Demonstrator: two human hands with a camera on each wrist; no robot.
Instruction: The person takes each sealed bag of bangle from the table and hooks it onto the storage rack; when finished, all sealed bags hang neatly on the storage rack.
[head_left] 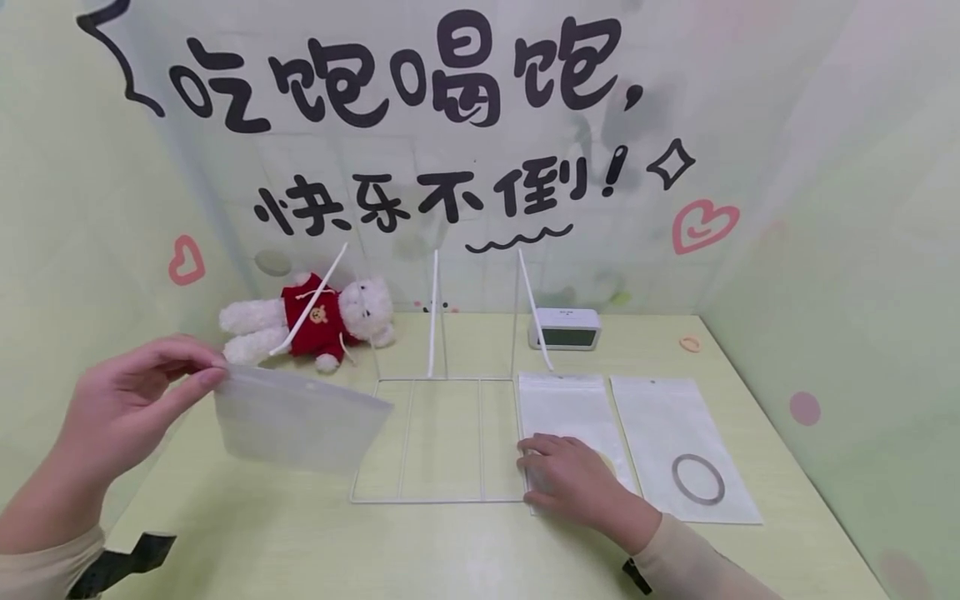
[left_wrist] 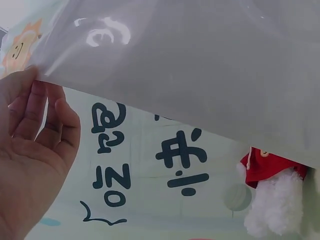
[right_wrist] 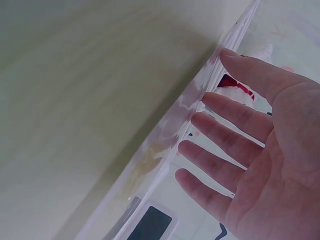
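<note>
My left hand (head_left: 127, 417) pinches one top corner of a translucent zip bag (head_left: 300, 421) between thumb and fingers; the bag hangs in the air left of a white wire rack (head_left: 432, 317). In the left wrist view this bag (left_wrist: 190, 70) spreads across the top. Right of the rack, my right hand (head_left: 581, 483) rests on another zip bag (head_left: 562, 404) lying flat, partly covering a yellowish item inside. In the right wrist view its fingers (right_wrist: 225, 135) are extended, fingertips at the bag. Beside it lies a third zip bag (head_left: 656, 417) with a grey ring (head_left: 722, 483) inside.
Behind the rack's left side lies a white plush bear (head_left: 367, 304) in a red top. A white digital clock (head_left: 567, 329) stands at the back right, with a small orange ring (head_left: 690, 343) farther right. Printed curtains (head_left: 450, 275) enclose the table (head_left: 450, 558).
</note>
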